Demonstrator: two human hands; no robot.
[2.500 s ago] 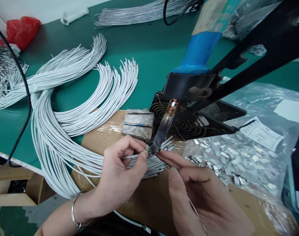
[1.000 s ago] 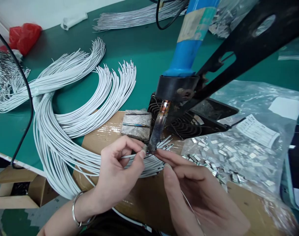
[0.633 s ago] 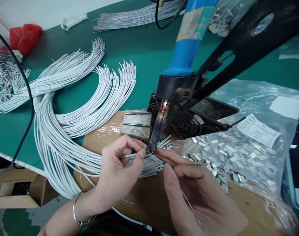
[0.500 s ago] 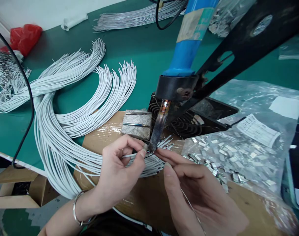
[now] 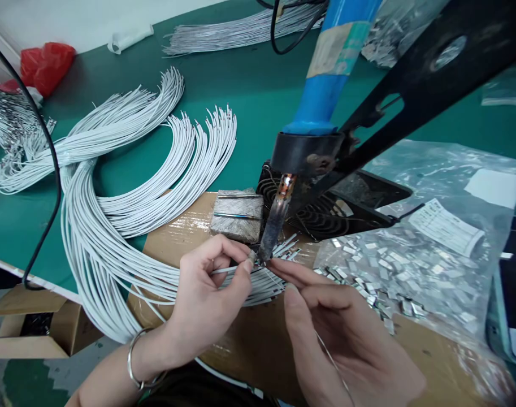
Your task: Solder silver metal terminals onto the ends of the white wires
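- Clock centred on iron's lower end; 12 = top of view.
- L hand [image 5: 213, 299], 8 o'clock: single white cable [image 5: 224, 270] pinched btwn thumb & index; cable end held just beside iron's lower end, detail too small to tell, contact w/ metal incl.
- R hand [image 5: 346, 333], 4 o'clock: thin wire [image 5: 332, 362] gripped btwn thumb & fingers, trailed down toward 5; far end hidden nr iron.
- Soldering iron [image 5: 320, 96]: blue handle, tilted, top leaned to 1; held in black stand arm [image 5: 414, 85], which is run out to 2.
- Fan [image 5: 325, 209], 2 o'clock, partly hidden by stand arm.
- Grey block [image 5: 236, 226], 11 o'clock, w/ 2 thin metal rods laid across.
- White cable bundle [image 5: 109, 249], 9 o'clock, curved; loose ends spread under hands, over cardboard [image 5: 249, 345].
- Clear plastic bag [image 5: 444, 164], 3 o'clock, w/ small metal pcs [image 5: 393, 265] & printed slip.
- Silver bangle [image 5: 133, 362] worn on L wrist.
- Red bag [image 5: 48, 66] seen at 10, well apart.
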